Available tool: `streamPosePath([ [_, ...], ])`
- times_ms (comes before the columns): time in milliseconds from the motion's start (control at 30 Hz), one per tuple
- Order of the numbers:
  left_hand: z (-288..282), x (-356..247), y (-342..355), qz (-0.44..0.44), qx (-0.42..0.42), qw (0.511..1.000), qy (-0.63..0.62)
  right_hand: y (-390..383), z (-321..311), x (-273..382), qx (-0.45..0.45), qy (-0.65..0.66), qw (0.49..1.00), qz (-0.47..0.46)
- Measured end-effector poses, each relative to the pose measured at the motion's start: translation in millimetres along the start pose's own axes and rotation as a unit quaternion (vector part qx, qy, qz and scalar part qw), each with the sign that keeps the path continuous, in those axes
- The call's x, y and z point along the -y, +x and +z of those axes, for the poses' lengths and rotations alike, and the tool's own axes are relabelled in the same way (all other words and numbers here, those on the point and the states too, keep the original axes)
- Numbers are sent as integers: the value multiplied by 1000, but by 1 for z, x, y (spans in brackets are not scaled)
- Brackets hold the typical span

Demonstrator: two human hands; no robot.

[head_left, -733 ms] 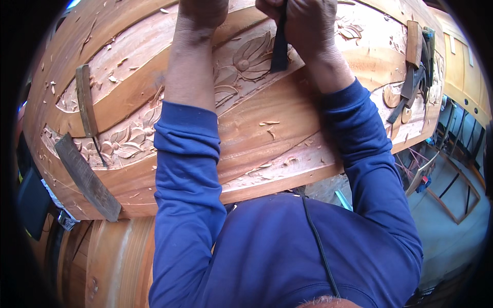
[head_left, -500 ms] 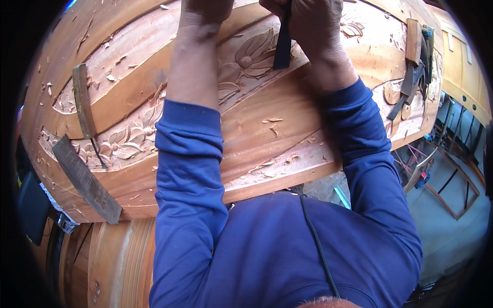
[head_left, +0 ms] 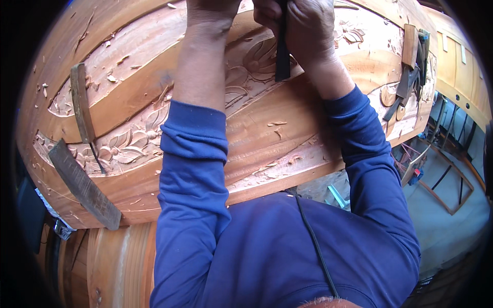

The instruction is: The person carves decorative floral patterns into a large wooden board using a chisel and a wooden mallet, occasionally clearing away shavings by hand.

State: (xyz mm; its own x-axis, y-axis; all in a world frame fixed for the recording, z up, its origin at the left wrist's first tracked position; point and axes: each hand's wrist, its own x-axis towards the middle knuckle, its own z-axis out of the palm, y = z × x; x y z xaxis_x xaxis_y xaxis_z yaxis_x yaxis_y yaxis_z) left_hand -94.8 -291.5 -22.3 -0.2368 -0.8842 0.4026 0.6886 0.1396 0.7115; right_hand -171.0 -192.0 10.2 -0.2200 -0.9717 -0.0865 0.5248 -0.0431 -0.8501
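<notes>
right hand (head_left: 309, 25): fingers wrapped round dark flat tool (head_left: 282, 59) | tool: over carved wooden panel (head_left: 272, 110) | left hand (head_left: 213, 9): cropped at top, fingers' grip cannot be told

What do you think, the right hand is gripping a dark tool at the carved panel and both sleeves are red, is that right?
Not quite: the sleeves are blue, not red, as the head view shows. The right hand does grip a dark tool at the carved panel.
</notes>
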Motion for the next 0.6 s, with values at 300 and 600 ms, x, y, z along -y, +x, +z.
streamPosePath([
  [300, -33, -18, 4, 183, -159, 920, 308, 5, 13, -19, 70, -4, 992, 107],
  [600, -10, -31, -3, -14, -134, 983, 126, 21, -31, 16, 20, 83, 994, 68],
])
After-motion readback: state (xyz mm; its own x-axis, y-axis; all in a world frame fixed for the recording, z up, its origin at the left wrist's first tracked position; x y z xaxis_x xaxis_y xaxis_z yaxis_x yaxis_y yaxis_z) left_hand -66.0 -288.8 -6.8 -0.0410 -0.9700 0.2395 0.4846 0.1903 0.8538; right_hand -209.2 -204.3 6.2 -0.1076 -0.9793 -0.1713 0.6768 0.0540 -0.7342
